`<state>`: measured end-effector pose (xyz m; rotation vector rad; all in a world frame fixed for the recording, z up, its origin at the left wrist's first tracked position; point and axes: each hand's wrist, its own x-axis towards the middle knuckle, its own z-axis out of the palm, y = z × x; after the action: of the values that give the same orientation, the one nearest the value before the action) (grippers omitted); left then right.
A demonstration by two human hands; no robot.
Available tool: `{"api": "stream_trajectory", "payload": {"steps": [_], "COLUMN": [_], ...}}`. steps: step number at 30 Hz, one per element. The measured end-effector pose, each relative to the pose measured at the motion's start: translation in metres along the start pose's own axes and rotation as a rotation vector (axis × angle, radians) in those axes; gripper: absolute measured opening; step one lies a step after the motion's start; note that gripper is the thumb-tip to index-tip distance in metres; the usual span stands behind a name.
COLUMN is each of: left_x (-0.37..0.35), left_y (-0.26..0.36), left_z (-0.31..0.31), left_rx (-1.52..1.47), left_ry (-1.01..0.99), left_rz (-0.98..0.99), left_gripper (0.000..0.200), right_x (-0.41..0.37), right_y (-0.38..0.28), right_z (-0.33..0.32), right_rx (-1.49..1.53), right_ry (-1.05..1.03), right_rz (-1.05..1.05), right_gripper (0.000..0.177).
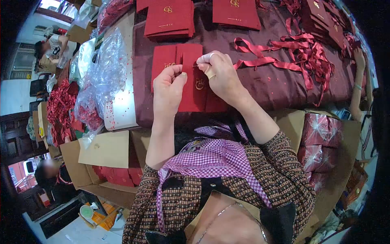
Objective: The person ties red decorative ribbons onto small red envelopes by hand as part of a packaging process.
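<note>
Red folder (190, 94) on maroon cloth (264, 85), hands (168, 86) (224, 78) curled above, grip unclear; cartons (103, 151) alongside

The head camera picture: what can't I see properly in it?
Head view: anything inside the right hand, hidden by its fingers.
Head view: tiny print on the red stacks, too small to read.
Head view: most of the person at far right, cut off by the edge.
</note>
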<state>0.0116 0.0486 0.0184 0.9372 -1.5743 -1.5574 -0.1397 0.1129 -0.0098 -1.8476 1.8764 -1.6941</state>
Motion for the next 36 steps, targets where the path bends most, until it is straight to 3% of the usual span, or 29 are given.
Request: {"api": "stream_trajectory", "payload": {"steps": [5,36], "left_x": [0.000,-0.005], "left_y": [0.001,-0.001], "left_z": [-0.006,0.003], "left_rx": [-0.161,-0.117], "left_ry": [-0.062,-0.059], "left_rz": [-0.132,-0.120], "left_gripper": [0.024,0.028], "right_x": [-0.001,-0.013], "right_y": [-0.002,0.003], "right_z": [0.001,0.003], "right_rx": [-0.016,0.018], "right_ry": [-0.006,-0.061], "right_rz": [-0.008,0.048], "right_gripper": [0.008,0.006]}}
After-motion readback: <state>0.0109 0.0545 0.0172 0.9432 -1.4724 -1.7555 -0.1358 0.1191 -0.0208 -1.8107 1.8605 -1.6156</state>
